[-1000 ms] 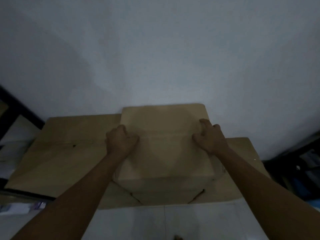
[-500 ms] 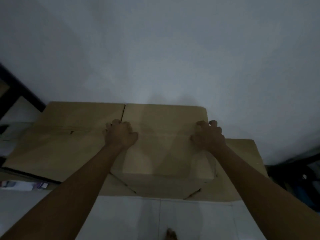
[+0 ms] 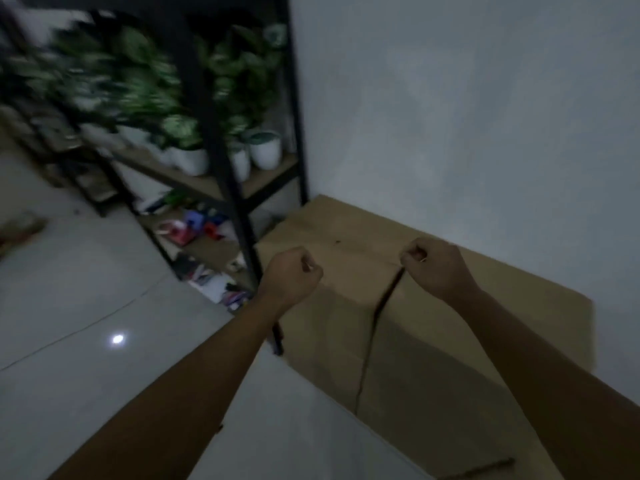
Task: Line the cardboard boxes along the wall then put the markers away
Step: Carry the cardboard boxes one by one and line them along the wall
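Observation:
Two brown cardboard boxes stand side by side against the grey wall [image 3: 485, 116]. The left box [image 3: 332, 251] sits in the corner by the rack, and the right box [image 3: 450, 341] meets it at a dark seam. My left hand [image 3: 291, 275] hovers over the left box's near edge, fingers curled, holding nothing. My right hand [image 3: 433, 265] hovers above the seam, also curled and empty. No markers can be picked out with certainty in the dim, blurred view.
A black metal rack [image 3: 221, 168] stands left of the boxes, with potted plants in white pots [image 3: 263, 150] on a wooden shelf. Colourful small items [image 3: 194, 226] lie on its lower shelf. Pale tiled floor [image 3: 86, 306] spreads to the left and front.
Both hands have lifted off the right box and curled up. My view has swung left, bringing the rack and plants into sight.

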